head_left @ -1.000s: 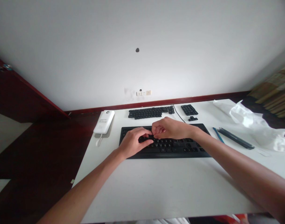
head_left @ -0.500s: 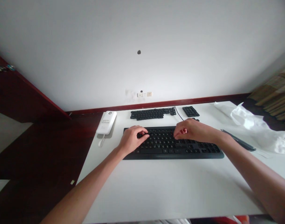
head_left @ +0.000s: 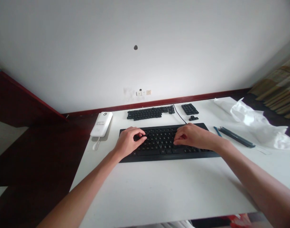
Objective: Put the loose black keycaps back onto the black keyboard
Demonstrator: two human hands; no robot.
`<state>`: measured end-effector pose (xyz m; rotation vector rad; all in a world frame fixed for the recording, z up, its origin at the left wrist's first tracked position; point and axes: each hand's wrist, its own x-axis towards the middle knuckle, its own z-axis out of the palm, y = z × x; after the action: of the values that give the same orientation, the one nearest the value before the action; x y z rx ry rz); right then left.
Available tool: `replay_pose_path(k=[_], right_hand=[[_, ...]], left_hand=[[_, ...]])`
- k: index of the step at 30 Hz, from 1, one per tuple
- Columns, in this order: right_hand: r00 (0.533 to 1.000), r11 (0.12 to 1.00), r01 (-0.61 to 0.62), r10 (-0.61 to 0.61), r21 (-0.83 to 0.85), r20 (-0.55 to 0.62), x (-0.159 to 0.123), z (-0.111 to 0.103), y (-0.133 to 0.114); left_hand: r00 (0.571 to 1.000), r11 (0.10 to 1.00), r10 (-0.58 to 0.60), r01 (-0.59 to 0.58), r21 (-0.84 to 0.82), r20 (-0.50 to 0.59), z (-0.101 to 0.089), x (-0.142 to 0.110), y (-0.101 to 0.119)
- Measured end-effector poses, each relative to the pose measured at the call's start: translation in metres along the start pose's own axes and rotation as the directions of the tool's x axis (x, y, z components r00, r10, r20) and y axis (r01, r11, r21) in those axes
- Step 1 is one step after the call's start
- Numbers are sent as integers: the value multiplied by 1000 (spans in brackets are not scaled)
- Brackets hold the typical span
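Note:
A black keyboard (head_left: 159, 144) lies across the middle of the white table (head_left: 159, 190). My left hand (head_left: 127, 143) rests on its left part, fingers curled, thumb and forefinger pinched together at a key. Over the keys right of centre, my right hand (head_left: 194, 136) has its fingers bunched with the tips down on them. Whether either hand holds anything is hidden. Behind the keyboard lie a long block of loose black keycaps (head_left: 149, 113), a smaller square block (head_left: 189, 109) and a tiny cluster (head_left: 193, 118).
A white device with a cord (head_left: 101, 124) lies at the table's back left. To the right are a blue pen (head_left: 216, 130), a long dark strip (head_left: 237, 137) and crumpled clear plastic (head_left: 254, 122). A cable (head_left: 179, 115) runs from the keyboard toward the wall. Dark floor lies left of the table.
My hands were pinched together over the keyboard's middle; they have separated. The right hand moved to the right side of the keys, the left stayed on the left part.

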<state>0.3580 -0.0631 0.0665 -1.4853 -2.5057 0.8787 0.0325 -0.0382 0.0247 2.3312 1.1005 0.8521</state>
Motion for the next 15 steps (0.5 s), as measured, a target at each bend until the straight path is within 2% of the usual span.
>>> replay_pose_path(k=[4,8,10,13,15], right_hand=[[1000,999,6,-6,-32,-27,2,6,-2],[998,999,11,-14,-51,-68,0,1,-6],[986,999,-20,16,-26,-164,-2,-3,-6],[936,996,-86,91,28,-341,-1,-5,-4],[903,992,-98,121,76,-412,1,-3,-1]], left_hand=[[1000,1000,2,-2,-1,5,-1,0,0],[1000,1000,12,-12,14,-4,0,0,0],[1000,999,22,-22,37,-15,0,0,-2],[999,997,35,-33,72,-30,1,0,-4],[998,994,45,-40,97,-47,1,0,-3]])
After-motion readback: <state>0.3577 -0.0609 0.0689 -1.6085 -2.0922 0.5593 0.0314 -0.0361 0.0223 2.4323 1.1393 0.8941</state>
